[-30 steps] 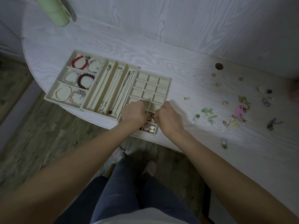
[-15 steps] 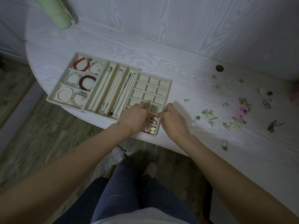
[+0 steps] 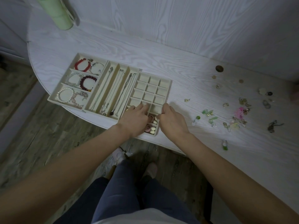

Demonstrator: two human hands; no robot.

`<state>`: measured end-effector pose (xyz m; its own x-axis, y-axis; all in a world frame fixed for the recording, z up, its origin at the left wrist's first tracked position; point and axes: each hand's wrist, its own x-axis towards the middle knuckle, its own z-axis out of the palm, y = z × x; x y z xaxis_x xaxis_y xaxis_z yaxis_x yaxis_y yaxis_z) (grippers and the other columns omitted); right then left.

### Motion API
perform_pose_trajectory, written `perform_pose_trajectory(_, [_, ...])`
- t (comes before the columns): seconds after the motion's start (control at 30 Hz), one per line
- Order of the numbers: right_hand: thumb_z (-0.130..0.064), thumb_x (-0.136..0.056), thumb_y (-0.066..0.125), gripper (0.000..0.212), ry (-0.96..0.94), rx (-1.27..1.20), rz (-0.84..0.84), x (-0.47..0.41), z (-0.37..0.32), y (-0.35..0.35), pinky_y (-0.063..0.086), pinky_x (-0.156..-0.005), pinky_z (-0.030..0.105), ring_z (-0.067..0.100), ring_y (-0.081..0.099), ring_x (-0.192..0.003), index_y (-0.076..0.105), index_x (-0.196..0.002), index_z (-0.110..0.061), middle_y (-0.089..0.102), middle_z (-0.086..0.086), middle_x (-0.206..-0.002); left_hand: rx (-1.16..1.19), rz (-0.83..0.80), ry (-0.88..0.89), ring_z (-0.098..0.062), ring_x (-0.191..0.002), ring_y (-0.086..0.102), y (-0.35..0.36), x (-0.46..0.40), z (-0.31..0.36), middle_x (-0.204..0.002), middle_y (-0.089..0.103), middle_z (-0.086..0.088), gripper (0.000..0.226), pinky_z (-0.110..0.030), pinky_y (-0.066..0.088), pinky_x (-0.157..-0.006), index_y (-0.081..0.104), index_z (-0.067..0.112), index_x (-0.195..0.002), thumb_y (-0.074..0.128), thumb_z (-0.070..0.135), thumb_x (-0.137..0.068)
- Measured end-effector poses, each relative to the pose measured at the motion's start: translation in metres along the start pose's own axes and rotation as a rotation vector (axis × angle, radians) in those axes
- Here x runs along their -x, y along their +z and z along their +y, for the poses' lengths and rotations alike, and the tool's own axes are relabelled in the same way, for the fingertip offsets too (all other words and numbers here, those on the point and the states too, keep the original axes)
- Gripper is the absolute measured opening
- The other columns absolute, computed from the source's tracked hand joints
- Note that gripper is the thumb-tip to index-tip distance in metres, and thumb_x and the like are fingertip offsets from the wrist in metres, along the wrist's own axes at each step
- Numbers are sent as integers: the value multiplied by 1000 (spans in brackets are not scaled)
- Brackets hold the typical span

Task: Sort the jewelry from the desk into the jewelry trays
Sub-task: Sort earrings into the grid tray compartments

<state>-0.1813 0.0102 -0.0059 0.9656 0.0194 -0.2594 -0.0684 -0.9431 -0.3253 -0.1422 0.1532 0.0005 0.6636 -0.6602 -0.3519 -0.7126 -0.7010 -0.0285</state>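
A cream grid tray [image 3: 154, 81] with small compartments lies on the white desk [image 3: 186, 46]. Its nearest compartments hold pink and pale shell-like earrings [image 3: 152, 130]. My left hand [image 3: 135, 121] lies over the tray's near left cells, fingers stretched forward. My right hand [image 3: 172, 121] is at the tray's near right edge with fingers curled. Its thumb and forefinger pinch together over a cell beside a pale piece [image 3: 155, 118]; what they hold is too small to make out. Loose jewelry lies on the right: green earrings [image 3: 207, 113], a pink piece [image 3: 239, 112], a gold bit [image 3: 187, 100].
Left of the grid tray are a necklace tray [image 3: 103, 88] with chains and a bracelet tray [image 3: 77, 54] with red, dark and pearl bracelets. A green cylinder [image 3: 59, 13] stands at the back left. A dark chain [image 3: 273, 126] and a green piece [image 3: 225, 145] lie near the desk's front edge.
Both hands have stayed over the grid tray's near cells. The left fingers have stretched forward over the tray, and the right hand has curled tighter at the tray's right edge.
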Motion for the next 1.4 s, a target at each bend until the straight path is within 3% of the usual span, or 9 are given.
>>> perform_pose_trajectory(0.2, [-6, -95, 41, 12, -59, 124, -64, -3, 1, -5, 31, -68, 34, 32, 51, -102, 36, -92, -17, 49, 14, -119, 21, 22, 47, -23, -127, 32, -2, 5, -2, -136, 32, -11, 38, -34, 30, -96, 58, 15, -125, 42, 28, -93])
perform_pose_trajectory(0.37, [-13, -92, 42, 1, -22, -50, -57, -2, 6, -5, 30, -65, 35, 28, 50, -82, 41, -91, -13, 50, 5, -91, 17, -6, 41, -25, -129, 30, -2, 2, 1, -142, 29, -13, 38, -36, 28, -100, 58, 12, -124, 44, 28, -92])
perform_pose_trajectory(0.53, [-16, -93, 43, 23, -87, 44, -88, -6, 14, 9, 32, -66, 29, 19, 47, -83, 54, -113, -13, 43, -3, -93, 59, -13, 27, -25, -129, 30, 0, 0, 1, -142, 29, -11, 38, -36, 29, -99, 60, 15, -123, 45, 32, -92])
perform_pose_trajectory(0.63, [-13, -95, 43, 25, -127, 141, -65, -6, 13, 5, 41, -74, 33, 23, 48, -93, 59, -115, -11, 47, 4, -105, 89, -28, 12, -24, -125, 33, 0, 0, 2, -139, 32, -10, 38, -36, 30, -98, 61, 16, -122, 47, 32, -91])
perform_pose_trajectory(0.8, [-8, -92, 49, 25, -182, 271, -12, -1, 12, 1, 30, -65, 30, 24, 46, -103, 65, -111, -13, 44, 5, -111, 152, -23, -26, -23, -121, 36, -3, -1, 2, -131, 38, -9, 37, -35, 30, -95, 62, 10, -115, 47, 34, -91])
perform_pose_trajectory(0.97, [-10, -92, 48, 21, -111, 212, -23, -3, 5, -2, 32, -68, 30, 24, 46, -104, 68, -100, -9, 44, 6, -110, 210, -16, -41, -22, -119, 38, -4, -4, 1, -127, 41, -7, 39, -35, 31, -95, 62, 9, -114, 51, 37, -90])
perform_pose_trajectory(1.4, [-12, -96, 47, 27, -53, 84, -39, -5, 7, 0, 37, -68, 29, 23, 50, -104, 64, -116, -9, 45, 7, -118, 341, -85, -65, -23, -119, 39, 1, -3, 4, -126, 41, -6, 39, -37, 32, -95, 60, 13, -124, 50, 32, -92])
